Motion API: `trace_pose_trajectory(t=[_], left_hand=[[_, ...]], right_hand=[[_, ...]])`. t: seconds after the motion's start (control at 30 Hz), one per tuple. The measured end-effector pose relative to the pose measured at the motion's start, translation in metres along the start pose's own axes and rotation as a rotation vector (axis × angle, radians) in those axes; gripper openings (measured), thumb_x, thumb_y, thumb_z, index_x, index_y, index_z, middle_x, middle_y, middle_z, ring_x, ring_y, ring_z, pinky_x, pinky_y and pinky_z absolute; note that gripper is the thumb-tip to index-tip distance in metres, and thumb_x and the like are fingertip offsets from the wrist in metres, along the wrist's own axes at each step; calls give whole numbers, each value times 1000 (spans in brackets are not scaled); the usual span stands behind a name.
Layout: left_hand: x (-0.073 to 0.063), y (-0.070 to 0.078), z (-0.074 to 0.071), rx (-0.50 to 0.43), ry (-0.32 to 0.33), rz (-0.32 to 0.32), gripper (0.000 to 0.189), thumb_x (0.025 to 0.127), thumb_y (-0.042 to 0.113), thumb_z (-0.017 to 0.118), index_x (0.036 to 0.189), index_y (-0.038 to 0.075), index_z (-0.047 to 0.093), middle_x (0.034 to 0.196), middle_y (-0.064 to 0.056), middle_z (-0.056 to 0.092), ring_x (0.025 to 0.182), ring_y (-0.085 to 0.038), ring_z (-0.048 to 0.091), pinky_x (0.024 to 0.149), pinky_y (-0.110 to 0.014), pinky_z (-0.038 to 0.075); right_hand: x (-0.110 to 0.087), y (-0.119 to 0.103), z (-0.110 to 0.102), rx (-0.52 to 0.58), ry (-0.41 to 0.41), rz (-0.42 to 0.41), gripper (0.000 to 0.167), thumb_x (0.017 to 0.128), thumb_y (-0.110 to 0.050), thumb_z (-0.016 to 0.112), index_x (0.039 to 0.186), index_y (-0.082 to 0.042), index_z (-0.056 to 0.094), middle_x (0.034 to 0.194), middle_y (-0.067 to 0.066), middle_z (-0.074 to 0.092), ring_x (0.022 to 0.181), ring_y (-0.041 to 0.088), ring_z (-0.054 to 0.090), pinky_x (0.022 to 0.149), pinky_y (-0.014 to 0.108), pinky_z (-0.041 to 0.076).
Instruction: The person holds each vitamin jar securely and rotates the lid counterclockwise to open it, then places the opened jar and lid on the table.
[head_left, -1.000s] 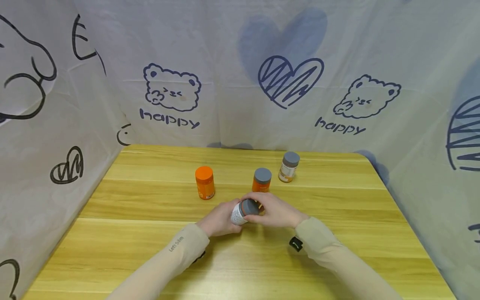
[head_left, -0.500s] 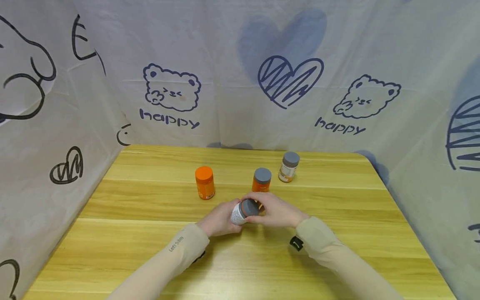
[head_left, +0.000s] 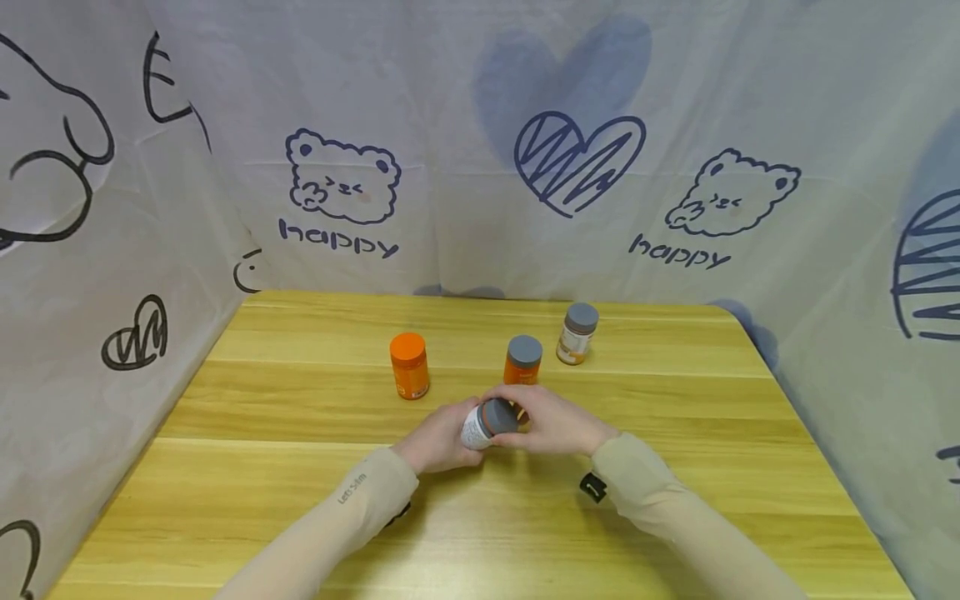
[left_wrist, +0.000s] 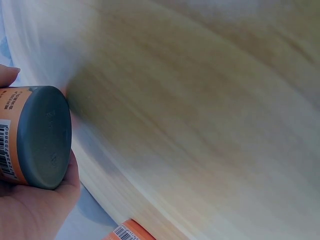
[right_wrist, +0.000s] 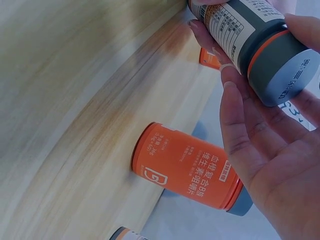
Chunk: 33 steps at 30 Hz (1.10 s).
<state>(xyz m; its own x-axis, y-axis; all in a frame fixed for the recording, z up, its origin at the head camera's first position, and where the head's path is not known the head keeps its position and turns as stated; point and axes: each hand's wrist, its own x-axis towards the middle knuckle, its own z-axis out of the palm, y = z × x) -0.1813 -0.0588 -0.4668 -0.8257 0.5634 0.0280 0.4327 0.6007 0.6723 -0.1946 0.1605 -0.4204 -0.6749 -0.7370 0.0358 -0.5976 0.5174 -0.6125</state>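
In the head view, over the tabletop [head_left: 300, 500], the left hand [head_left: 444, 437] grips a tilted white-labelled bottle [head_left: 480, 427]; the right hand [head_left: 553, 421] grasps its grey cap [head_left: 501, 416]. From there, an orange-lidded bottle [head_left: 410, 367] stands at ten o'clock, a grey-lidded orange vitamin bottle [head_left: 522, 363] at one — another white-labelled container [head_left: 576, 337] just beyond. Left wrist: the held bottle's base [left_wrist: 46, 138] faces out at nine o'clock. Right wrist: the cap sits at two o'clock.

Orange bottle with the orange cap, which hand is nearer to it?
Left. The left hand is on the near side of the orange-capped bottle, slightly right, not touching; the right hand is farther right, at the gray cap of the held bottle.
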Motion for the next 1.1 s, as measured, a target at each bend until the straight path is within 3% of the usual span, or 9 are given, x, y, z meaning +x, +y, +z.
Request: trace_pose_trajectory(t=[0.4,0.67,1.1], left_hand=[[0,-3,2,-29,5,10,51,74,4,81,120,8,59,105,-5,71,92,-13,64,83,-30,53],[0,-5,3,-15,9,22,52,74,3,80,121,8,58,105,-5,70,91,-15,64,81,-29,53],[0,-5,3,-24,11,39,61,75,3,79,131,6,55,115,-9,71,103,-20,67,91,-37,55]], right_hand=[[3,0,4,-22,13,14,49,93,-31,73,136,-13,57,128,2,66,107,12,64,88,29,56],[6,-4,6,-44,59,44,45,95,-39,69,132,-15,61,124,0,67,104,11,62,92,31,53],[11,-9,7,-45,74,63,34,100,-36,60,127,-14,63,117,0,70,96,9,63,84,27,52]])
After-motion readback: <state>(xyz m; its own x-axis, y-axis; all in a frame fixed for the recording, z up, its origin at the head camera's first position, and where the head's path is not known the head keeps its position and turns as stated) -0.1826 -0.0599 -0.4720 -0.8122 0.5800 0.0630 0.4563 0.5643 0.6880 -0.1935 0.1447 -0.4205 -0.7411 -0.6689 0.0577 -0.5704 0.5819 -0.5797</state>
